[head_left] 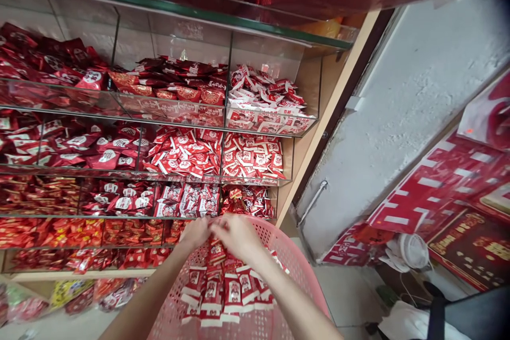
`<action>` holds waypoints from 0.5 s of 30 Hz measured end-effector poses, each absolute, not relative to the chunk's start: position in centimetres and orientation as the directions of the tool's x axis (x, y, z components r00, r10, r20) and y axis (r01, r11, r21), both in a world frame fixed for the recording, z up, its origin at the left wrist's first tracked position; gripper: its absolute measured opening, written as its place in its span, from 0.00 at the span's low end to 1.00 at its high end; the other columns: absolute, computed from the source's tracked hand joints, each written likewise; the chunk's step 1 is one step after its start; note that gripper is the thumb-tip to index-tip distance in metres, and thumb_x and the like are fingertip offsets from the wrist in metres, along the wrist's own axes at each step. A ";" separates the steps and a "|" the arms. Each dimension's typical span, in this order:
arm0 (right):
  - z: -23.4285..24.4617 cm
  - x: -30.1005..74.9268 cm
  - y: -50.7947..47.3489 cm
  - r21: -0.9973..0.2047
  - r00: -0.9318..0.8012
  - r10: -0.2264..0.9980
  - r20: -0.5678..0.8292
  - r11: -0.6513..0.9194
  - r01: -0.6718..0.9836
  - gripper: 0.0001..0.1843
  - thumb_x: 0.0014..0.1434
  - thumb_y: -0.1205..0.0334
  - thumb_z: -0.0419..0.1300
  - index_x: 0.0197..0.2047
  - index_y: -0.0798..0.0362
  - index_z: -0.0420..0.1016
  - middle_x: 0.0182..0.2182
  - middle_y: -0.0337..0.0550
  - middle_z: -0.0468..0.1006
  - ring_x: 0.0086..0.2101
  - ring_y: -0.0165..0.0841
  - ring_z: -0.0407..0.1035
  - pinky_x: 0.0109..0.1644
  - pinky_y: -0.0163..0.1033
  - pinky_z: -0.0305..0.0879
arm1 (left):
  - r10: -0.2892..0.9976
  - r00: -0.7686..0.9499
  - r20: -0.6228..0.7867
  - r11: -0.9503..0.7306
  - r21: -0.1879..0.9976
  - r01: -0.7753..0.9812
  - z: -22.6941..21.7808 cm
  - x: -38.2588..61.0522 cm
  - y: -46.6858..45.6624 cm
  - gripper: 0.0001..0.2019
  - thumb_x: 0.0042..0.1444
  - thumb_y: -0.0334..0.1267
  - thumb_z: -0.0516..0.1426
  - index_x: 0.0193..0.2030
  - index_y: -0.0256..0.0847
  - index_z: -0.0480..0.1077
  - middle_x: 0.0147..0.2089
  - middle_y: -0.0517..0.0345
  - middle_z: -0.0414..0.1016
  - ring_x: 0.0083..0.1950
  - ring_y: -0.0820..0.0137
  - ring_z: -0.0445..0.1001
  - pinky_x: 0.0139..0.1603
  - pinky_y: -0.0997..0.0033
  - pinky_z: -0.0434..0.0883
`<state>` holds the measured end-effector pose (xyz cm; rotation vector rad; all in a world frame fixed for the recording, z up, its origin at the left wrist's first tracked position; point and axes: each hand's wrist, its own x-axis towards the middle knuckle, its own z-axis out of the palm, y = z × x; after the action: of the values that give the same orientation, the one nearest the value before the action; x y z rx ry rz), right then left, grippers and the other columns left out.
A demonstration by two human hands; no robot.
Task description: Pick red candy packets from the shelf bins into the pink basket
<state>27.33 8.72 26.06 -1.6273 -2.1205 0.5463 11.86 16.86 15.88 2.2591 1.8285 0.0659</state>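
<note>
A pink perforated plastic basket (308, 276) is below me, partly filled with small red-and-white packets (233, 292). Over its far side my left hand (196, 234) and my right hand (238, 235) come together, their fingertips nearly touching. Both hands are closed, with fingers curled in. Whatever lies between the fingers is hidden; the basket's far rim and some red packets are right by them. Just beyond the hands, a low shelf bin holds dark red packets (247, 201), beside a bin of red-and-white packets (198, 201).
Tiered shelves with clear dividers hold many red packets (183, 151). A glass shelf edge (179, 13) runs overhead. To the right are a wooden side panel (334, 111), a rough grey wall (422, 74) and red printed packaging (422, 186). Bagged goods (71, 292) lie under the shelves.
</note>
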 end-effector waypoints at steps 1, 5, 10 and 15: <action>27.0 28.9 9.4 -0.564 -0.167 0.973 0.162 0.230 0.793 0.13 0.61 0.55 0.50 0.35 0.51 0.72 0.31 0.42 0.78 0.33 0.33 0.71 0.36 0.34 0.61 | 0.970 0.218 -0.106 -0.194 0.205 0.959 15.9 11.9 16.8 0.26 0.60 0.54 0.39 0.45 0.39 0.70 0.43 0.42 0.77 0.45 0.56 0.76 0.42 0.62 0.68; 29.6 34.7 12.1 -0.544 0.113 0.878 0.465 0.183 0.819 0.11 0.61 0.60 0.48 0.42 0.53 0.69 0.39 0.45 0.76 0.39 0.33 0.70 0.43 0.36 0.61 | 0.972 0.216 -0.091 -0.194 0.201 0.960 15.8 12.0 16.9 0.30 0.59 0.56 0.37 0.44 0.36 0.71 0.41 0.39 0.78 0.44 0.53 0.76 0.42 0.59 0.68; 31.3 37.5 15.0 -0.377 0.275 0.834 0.479 -0.087 0.922 0.15 0.60 0.56 0.51 0.47 0.55 0.66 0.47 0.53 0.71 0.43 0.39 0.69 0.42 0.39 0.62 | 0.973 0.212 -0.088 -0.192 0.198 0.961 15.9 12.0 16.9 0.29 0.59 0.56 0.37 0.44 0.37 0.70 0.42 0.40 0.77 0.45 0.54 0.76 0.42 0.60 0.68; 32.5 37.9 16.7 -0.232 0.284 0.878 0.384 -0.206 0.951 0.17 0.60 0.53 0.51 0.47 0.55 0.67 0.41 0.53 0.74 0.40 0.42 0.71 0.39 0.40 0.63 | 0.972 0.220 -0.079 -0.200 0.204 0.958 15.7 12.0 16.9 0.29 0.59 0.56 0.37 0.45 0.38 0.70 0.42 0.41 0.77 0.45 0.54 0.76 0.42 0.60 0.69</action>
<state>37.95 16.65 32.52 -2.1412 -1.6424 -0.2330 11.97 16.89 15.72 2.2816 1.8382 0.0991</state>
